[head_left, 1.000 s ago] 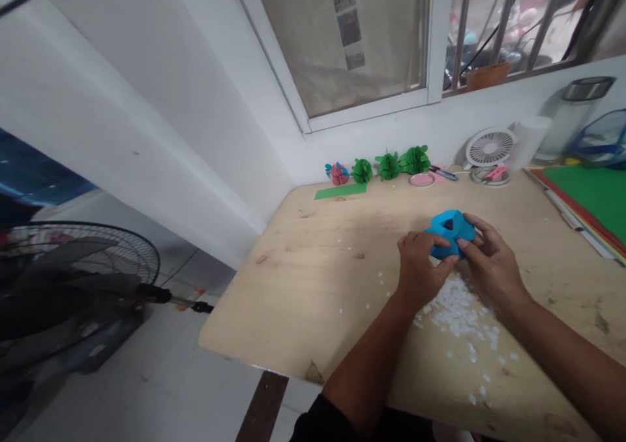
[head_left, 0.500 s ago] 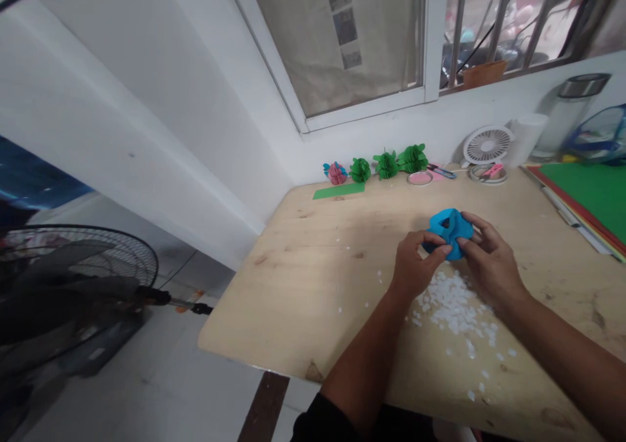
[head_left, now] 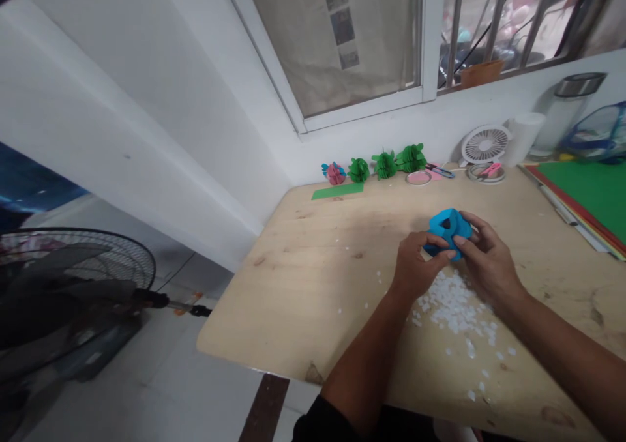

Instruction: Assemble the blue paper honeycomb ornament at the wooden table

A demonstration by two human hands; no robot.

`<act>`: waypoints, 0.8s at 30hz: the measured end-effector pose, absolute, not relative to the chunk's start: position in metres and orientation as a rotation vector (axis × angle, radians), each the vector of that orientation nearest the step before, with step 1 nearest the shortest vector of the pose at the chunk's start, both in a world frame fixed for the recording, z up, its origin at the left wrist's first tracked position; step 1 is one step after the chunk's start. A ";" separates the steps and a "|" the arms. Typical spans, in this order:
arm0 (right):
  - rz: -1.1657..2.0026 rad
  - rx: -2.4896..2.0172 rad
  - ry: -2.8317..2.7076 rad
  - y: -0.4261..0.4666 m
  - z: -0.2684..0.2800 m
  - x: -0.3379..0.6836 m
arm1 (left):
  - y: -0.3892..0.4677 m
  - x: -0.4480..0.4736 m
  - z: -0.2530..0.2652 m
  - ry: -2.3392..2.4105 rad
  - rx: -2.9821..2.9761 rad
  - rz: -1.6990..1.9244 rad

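A blue folded paper piece with openings between its layers is held above the table's right half. My left hand pinches its left lower edge between thumb and fingers. On the other side my right hand grips it, the thumb pressing on its front face. Just below both hands lies a scattered heap of small white paper bits on the wooden table.
Along the wall stand several green paper ornaments and a pink and blue one, behind a green paper strip. A small white fan, a glass bottle and green sheets are at right. A large floor fan stands left.
My right thumb has shifted slightly up and left on the blue paper, and its folds have changed shape a little. Both hands keep hold of it.
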State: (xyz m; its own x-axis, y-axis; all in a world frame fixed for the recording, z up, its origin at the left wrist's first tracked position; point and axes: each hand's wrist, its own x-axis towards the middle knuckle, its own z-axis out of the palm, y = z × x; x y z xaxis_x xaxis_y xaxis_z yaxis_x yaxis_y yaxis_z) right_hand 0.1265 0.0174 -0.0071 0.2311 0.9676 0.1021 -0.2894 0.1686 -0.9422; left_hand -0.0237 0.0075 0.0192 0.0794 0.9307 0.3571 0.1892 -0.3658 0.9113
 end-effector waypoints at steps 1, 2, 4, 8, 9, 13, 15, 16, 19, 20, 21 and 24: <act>1.084 -0.979 -0.898 0.017 -0.007 0.127 | 0.008 -0.024 0.019 1.127 1.662 1.342; 1.081 -0.980 -0.905 0.018 -0.007 0.127 | 0.008 -0.024 0.018 1.129 1.664 1.339; 1.080 -0.979 -0.916 0.018 -0.008 0.129 | 0.009 -0.024 0.018 1.131 1.657 1.331; 1.081 -0.976 -0.935 0.020 -0.009 0.132 | 0.010 -0.026 0.018 1.115 1.615 1.306; 1.080 -0.976 -0.936 0.020 -0.009 0.132 | 0.011 -0.026 0.019 1.105 1.600 1.304; 1.116 -0.971 -0.878 0.018 -0.005 0.131 | 0.012 -0.028 0.019 1.056 1.530 1.326; 1.139 -0.963 -0.834 0.017 -0.003 0.129 | 0.013 -0.029 0.018 1.032 1.506 1.337; 1.144 -0.960 -0.821 0.016 -0.002 0.128 | 0.014 -0.029 0.018 1.017 1.498 1.342; 1.145 -0.960 -0.810 0.015 0.000 0.127 | 0.016 -0.029 0.016 0.974 1.478 1.338; 1.144 -0.960 -0.808 0.015 0.001 0.127 | 0.016 -0.029 0.016 0.967 1.470 1.335; 1.146 -0.957 -0.804 0.015 0.001 0.126 | 0.016 -0.028 0.016 0.966 1.461 1.331; 1.161 -0.947 -0.779 0.015 0.002 0.127 | 0.015 -0.027 0.017 0.982 1.438 1.331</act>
